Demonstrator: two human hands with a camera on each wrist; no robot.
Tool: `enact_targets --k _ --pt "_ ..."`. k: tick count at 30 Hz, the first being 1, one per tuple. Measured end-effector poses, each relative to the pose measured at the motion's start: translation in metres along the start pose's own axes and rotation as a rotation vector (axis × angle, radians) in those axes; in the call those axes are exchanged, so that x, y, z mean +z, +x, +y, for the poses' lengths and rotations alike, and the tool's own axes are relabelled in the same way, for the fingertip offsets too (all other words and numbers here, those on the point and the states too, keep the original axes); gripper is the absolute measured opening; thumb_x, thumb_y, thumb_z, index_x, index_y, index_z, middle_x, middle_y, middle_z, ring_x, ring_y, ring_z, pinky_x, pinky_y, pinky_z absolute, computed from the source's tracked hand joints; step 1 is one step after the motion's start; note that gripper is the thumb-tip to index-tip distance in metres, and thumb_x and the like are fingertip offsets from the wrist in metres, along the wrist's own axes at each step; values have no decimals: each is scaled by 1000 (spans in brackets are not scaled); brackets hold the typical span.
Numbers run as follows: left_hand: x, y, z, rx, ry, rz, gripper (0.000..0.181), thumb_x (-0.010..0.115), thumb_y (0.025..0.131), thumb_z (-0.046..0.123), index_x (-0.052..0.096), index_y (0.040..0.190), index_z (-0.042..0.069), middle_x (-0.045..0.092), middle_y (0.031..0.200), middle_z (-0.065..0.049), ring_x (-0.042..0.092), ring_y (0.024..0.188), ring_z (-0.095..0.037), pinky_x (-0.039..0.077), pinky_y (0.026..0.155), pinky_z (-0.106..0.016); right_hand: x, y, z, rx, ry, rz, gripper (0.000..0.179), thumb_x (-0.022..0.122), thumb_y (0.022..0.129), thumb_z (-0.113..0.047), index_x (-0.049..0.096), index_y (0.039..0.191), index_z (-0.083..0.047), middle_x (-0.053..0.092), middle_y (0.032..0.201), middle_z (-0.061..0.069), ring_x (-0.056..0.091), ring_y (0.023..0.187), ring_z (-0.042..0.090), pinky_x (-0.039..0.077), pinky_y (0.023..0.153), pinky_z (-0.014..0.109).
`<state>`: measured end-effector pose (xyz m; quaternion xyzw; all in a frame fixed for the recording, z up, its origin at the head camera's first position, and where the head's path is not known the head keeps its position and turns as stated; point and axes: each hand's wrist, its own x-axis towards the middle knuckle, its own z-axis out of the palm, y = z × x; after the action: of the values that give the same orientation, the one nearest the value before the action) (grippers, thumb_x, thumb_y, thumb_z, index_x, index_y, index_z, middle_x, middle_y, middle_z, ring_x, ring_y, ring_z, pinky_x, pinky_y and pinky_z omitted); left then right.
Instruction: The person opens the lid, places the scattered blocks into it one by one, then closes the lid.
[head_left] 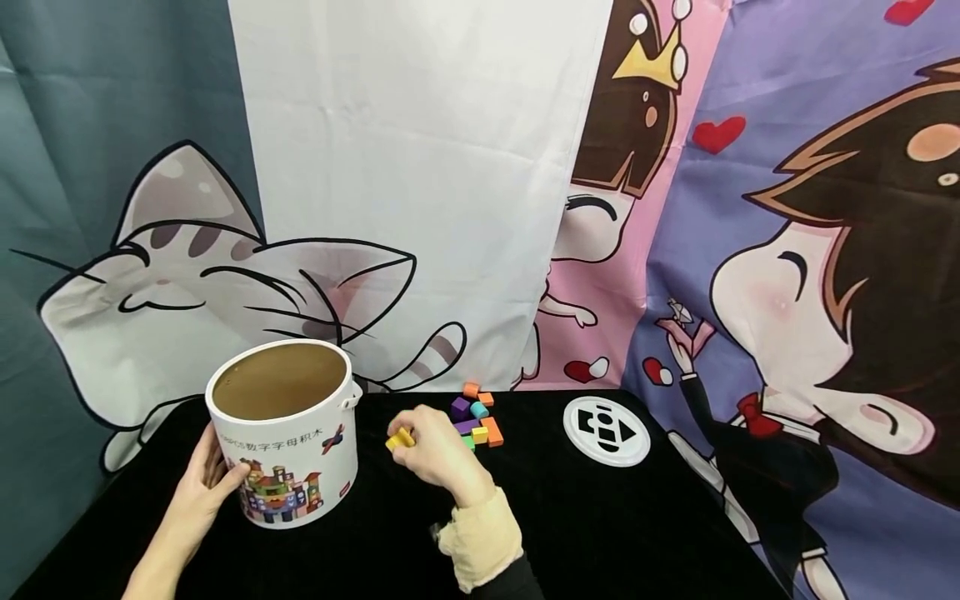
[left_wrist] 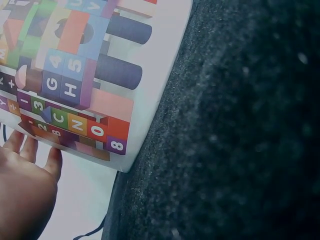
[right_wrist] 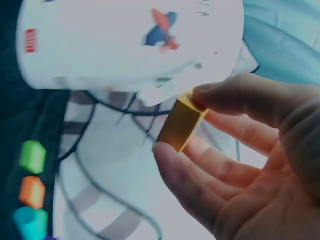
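A white toy-block bucket [head_left: 300, 467] with printed blocks on its side stands at the left of the black cloth, its lid off. My left hand [head_left: 198, 479] holds the bucket's left side, thumb on the front and fingers round the side. In the left wrist view, the fingertips of that left hand [left_wrist: 27, 180] lie against the printed wall. To the right of the bucket, my right hand [head_left: 435, 450] pinches a yellow block [right_wrist: 182, 122] between thumb and fingertips. The yellow block is raised, overlapping the bucket's edge in the right wrist view.
Several coloured blocks [head_left: 491, 432] lie loosely grouped beyond the right hand, orange, purple, blue, green and yellow. A round white lid [head_left: 606, 431] with black shapes lies farther right on the black cloth [head_left: 555, 517]. A printed curtain [head_left: 435, 167] hangs behind.
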<state>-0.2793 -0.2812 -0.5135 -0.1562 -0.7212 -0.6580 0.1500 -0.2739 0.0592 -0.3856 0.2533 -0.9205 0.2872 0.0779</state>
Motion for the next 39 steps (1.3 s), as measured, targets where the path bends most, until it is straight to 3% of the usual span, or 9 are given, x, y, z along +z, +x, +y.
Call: enact_targets --k 7,12,19,27,33,39 --pt "-6 -5 4 -12 92 3 83 51 101 1 -2 158 28 -1 163 2 10 138 6 12 104 -4 -12 39 -44 -142 -63 114 19 72 83 -13 72 102 -13 62 96 -3 52 84 8 41 70 14" --pt "-5 0 5 3 54 0 84 52 99 -2 1 159 27 0 164 -2 11 139 3 13 106 -6 -13 66 -68 -176 -85 133 18 72 84 -13 72 102 -15 60 98 -3 50 83 7 39 69 11" --pt "-4 -1 3 4 44 9 83 52 99 -3 1 159 24 0 164 -5 13 138 3 12 106 -6 5 100 -89 -155 -141 62 21 73 84 -15 71 104 -18 57 96 -7 48 80 4 37 64 10" --pt "0 3 2 0 35 2 84 52 99 -2 1 159 27 -2 164 -6 12 140 1 14 107 -7 33 136 -109 -136 -281 -10 20 73 87 -24 71 107 -21 63 101 -10 51 85 1 40 71 12" --pt "3 -1 0 7 12 11 84 52 98 -4 2 159 25 -1 163 -9 15 138 2 14 107 -8 48 143 -103 -134 -387 -70 16 72 88 -26 71 103 -24 60 93 -12 53 87 1 43 75 15" --pt "2 0 0 18 3 19 83 53 98 -4 4 159 23 2 163 -9 15 139 1 14 107 -8 53 144 -104 -77 -386 -97 15 70 89 -31 69 104 -28 61 97 -14 54 92 0 44 79 16"
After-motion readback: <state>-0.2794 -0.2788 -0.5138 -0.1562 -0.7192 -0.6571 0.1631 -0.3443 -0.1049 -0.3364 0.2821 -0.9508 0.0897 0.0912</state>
